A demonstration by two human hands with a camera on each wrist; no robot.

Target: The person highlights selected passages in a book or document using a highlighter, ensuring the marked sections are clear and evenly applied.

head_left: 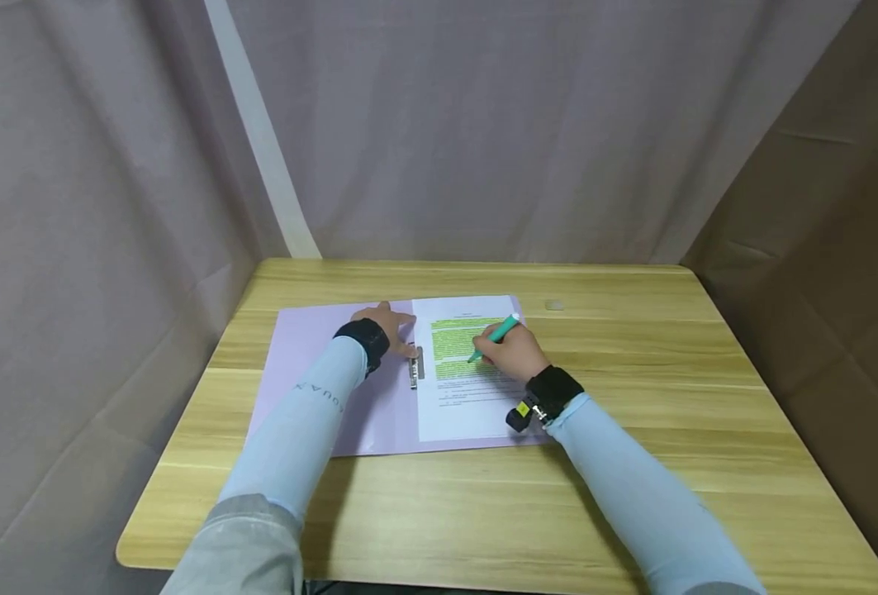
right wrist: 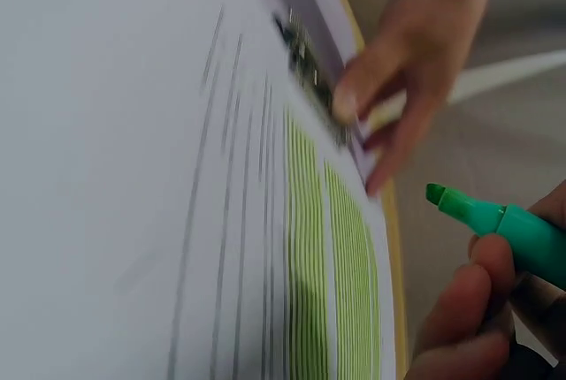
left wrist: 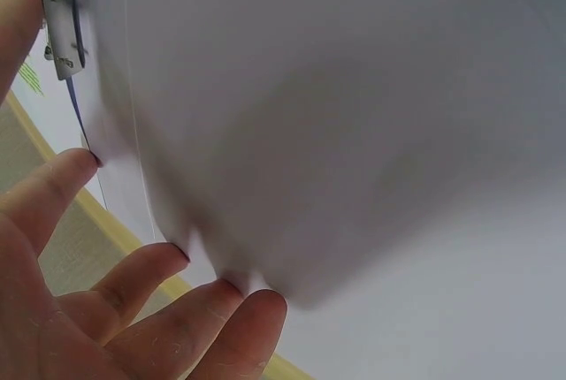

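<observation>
Two hands at work mid-highlighting: left hand (head_left: pixel 388 324) flat, fingers spread, on folder (head_left: pixel 312 364); right hand (head_left: pixel 511 353) pinching green highlighter (head_left: pixel 495 337) over page (head_left: pixel 465 368); next, likely another steady stroke below.

hands: 2 (left hand (head_left: pixel 386 324), right hand (head_left: pixel 511 353)) | green highlighter (head_left: pixel 495 337): 1 | printed sheet (head_left: pixel 462 397): 1 | lilac folder (head_left: pixel 312 347): 1 | metal clip (head_left: pixel 415 367): 1 | wooden table (head_left: pixel 632 397): 1

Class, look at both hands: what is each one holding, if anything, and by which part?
The right hand grips a green highlighter around its barrel. The left hand grips nothing; its fingers rest on the purple folder.
</observation>
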